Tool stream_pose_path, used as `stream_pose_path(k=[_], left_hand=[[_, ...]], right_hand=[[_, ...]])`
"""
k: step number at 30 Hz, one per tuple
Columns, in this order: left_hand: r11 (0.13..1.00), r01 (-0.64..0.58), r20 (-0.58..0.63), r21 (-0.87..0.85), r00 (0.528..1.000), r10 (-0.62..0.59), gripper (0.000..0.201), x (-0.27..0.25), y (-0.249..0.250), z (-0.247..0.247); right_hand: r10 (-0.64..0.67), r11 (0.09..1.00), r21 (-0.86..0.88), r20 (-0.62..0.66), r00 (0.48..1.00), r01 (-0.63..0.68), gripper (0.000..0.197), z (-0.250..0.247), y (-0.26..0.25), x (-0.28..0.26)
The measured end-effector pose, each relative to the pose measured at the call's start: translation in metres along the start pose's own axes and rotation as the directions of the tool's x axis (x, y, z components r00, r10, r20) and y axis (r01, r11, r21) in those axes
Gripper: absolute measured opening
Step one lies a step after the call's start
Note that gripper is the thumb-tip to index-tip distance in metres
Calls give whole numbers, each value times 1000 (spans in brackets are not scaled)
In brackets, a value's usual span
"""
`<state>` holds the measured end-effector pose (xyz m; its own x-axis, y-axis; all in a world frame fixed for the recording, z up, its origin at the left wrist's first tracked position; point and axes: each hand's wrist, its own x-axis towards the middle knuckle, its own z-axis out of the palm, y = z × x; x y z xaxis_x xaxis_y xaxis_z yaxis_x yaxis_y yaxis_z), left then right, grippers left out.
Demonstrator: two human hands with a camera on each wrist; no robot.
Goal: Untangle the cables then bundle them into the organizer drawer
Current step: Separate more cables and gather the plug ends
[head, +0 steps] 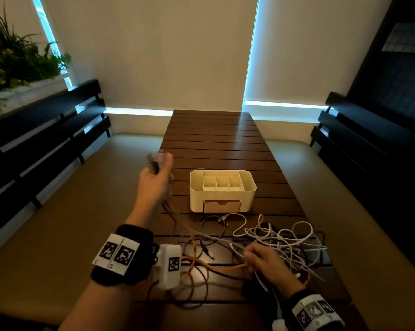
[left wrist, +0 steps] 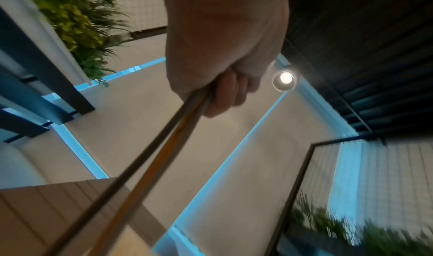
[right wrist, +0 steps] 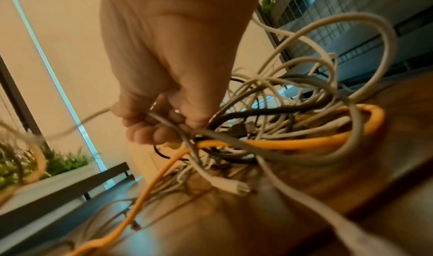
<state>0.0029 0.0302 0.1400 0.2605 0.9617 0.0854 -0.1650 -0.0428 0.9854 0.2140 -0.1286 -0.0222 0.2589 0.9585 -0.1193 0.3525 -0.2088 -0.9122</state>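
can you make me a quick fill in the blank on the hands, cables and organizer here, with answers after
1. The left hand is raised above the table and grips cables, one of them coloured ____.
2. The drawer at the front of the cream organizer is ____.
3. The right hand holds strands at the edge of the tangle, which lies on the ____.
4. The organizer's top compartments hold ____ cables.

Answers: orange; closed; table; no

Left hand [head: 156, 174] fingers motion-blurred (drawer [head: 222, 206] contents hidden)
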Motion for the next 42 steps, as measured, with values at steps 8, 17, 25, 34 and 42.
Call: stream_pose_path(k=[8, 17, 25, 34, 42], left_hand=[[758, -195, 566, 622, 781, -263, 25, -41, -90, 49], [949, -76, 302, 306, 953, -21, 31, -34, -44, 49], [932, -186, -21, -312, 982, 189, 27, -14, 25, 33], [846, -251, -211, -470, 963, 169, 33, 6, 32, 5], [988, -51, -71, 143, 996, 62, 27, 0, 0, 10]], right_hand=[[-209, 977, -89, -170, 963, 196, 21, 9, -49, 11], [-129, 984, 113, -84, 988, 138, 24, 7, -44, 10], [-112, 989, -110, -84, 990, 103, 18, 5, -20, 24], [-128, 969, -224, -107, 986, 101, 21, -3, -11, 24], [-116, 980, -185, -199, 973, 79, 28, -8, -29, 28]])
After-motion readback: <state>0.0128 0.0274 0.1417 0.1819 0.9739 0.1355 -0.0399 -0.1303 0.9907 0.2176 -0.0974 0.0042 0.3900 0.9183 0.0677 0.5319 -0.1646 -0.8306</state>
